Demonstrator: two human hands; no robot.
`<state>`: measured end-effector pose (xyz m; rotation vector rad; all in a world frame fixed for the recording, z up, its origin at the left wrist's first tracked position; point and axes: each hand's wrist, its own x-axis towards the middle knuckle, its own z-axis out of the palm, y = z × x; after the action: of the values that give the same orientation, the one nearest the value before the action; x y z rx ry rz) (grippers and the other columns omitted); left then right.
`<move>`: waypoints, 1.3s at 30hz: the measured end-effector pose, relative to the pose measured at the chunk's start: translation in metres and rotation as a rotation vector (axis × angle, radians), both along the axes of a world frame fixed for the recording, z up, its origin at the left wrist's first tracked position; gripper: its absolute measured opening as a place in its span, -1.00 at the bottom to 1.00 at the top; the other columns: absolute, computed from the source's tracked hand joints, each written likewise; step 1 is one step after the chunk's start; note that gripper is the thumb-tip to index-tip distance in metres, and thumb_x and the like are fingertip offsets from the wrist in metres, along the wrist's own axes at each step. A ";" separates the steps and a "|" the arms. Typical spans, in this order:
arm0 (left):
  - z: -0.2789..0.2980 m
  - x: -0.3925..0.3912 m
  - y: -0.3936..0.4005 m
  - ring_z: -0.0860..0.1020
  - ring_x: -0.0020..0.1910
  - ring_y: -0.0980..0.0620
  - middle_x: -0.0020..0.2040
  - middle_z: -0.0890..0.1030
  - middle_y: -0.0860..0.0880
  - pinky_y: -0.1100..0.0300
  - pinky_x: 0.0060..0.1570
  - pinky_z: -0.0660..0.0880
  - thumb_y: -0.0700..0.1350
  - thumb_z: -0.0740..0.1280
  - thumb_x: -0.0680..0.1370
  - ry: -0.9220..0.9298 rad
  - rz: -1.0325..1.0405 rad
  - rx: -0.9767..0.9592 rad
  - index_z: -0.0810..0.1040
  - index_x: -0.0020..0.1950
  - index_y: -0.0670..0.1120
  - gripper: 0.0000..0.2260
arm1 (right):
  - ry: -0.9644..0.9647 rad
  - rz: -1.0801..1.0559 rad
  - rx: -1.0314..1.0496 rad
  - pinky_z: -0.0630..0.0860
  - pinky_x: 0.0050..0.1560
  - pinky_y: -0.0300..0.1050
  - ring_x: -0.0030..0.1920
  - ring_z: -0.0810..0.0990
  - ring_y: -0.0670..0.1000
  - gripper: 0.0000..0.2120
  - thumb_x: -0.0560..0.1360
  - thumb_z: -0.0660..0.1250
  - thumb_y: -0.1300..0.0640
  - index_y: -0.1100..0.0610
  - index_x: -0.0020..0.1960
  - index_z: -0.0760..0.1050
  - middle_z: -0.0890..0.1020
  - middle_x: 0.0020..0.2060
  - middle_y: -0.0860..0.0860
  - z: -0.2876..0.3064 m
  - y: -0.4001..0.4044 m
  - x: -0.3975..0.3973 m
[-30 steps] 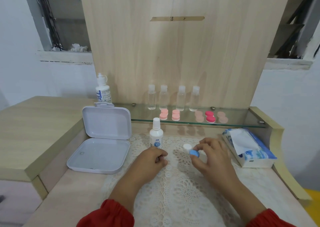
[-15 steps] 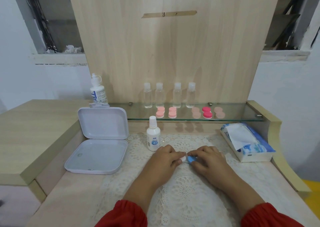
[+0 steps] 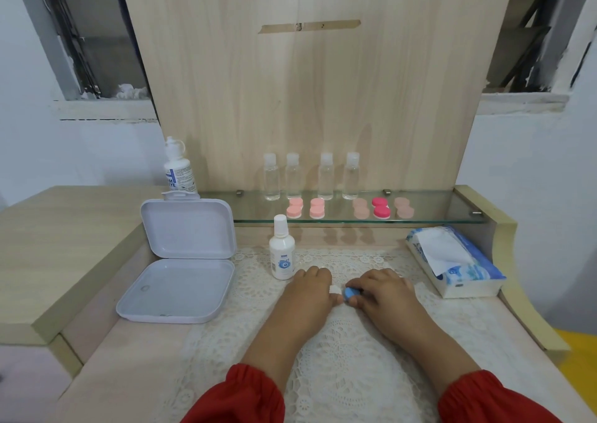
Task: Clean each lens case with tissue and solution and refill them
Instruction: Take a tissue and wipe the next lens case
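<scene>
Head view is looking down on a desk where a person's two hands are meeting over a white lace mat (image 3: pixel 339 351). The left hand (image 3: pixel 310 290) is lying knuckles-up with its fingers curled in, and it is pinching the white end of a small lens case (image 3: pixel 342 291); the right hand (image 3: pixel 382 291) is curling its thumb and fingers round the blue cap at the other end. The case is sitting low, at or just above the mat, between the two sets of fingertips, though whether it is touching the lace is hard to tell, since the fingers are hiding most of it. Red sleeves are showing at both wrists. A white spray bottle (image 3: pixel 281 249) is standing upright just beyond the left hand, near the mat's far edge. An open white box (image 3: pixel 181 270) is lying to the left, lid tilted up, with a larger solution bottle (image 3: pixel 177 170) standing behind it. A tissue pack (image 3: pixel 458 261) is resting to the right, a sheet poking out. On the glass shelf (image 3: pixel 436 217) behind, four clear bottles (image 3: pixel 310 177) are standing in a row, and pink lens cases (image 3: pixel 349 209) are sitting in front of them.
</scene>
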<state>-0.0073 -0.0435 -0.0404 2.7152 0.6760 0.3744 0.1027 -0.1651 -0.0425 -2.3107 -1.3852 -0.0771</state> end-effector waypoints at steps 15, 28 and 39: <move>-0.002 -0.013 0.008 0.40 -0.02 0.14 -0.07 0.39 0.12 0.30 0.04 0.33 -0.05 0.28 0.59 -0.170 -0.078 -0.236 0.44 0.34 0.05 -0.69 | 0.034 -0.012 0.007 0.10 0.07 -0.16 0.22 0.33 -0.13 -0.72 0.58 0.21 -0.10 -0.17 0.27 0.47 0.49 0.15 -0.22 -0.003 -0.002 -0.002; -0.003 -0.015 0.006 0.41 -0.01 0.15 -0.07 0.38 0.14 0.29 0.12 0.35 -0.08 0.28 0.59 -0.185 -0.105 -0.258 0.51 0.29 0.09 -0.73 | 0.035 -0.011 0.014 0.11 0.08 -0.15 0.20 0.34 -0.13 -0.72 0.57 0.21 -0.11 -0.17 0.26 0.48 0.49 0.13 -0.22 -0.004 -0.001 -0.001; -0.006 -0.015 0.004 0.42 -0.10 0.22 -0.11 0.40 0.17 0.34 -0.04 0.34 -0.02 0.35 0.54 -0.259 -0.054 -0.260 0.54 0.12 0.04 -0.83 | 0.060 -0.009 0.025 0.10 0.10 -0.15 0.21 0.33 -0.12 -0.73 0.57 0.21 -0.10 -0.16 0.26 0.48 0.49 0.15 -0.21 -0.004 -0.003 -0.002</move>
<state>-0.0220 -0.0396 -0.0461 2.3806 0.5359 0.5709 0.1008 -0.1680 -0.0467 -2.2803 -1.3372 -0.0275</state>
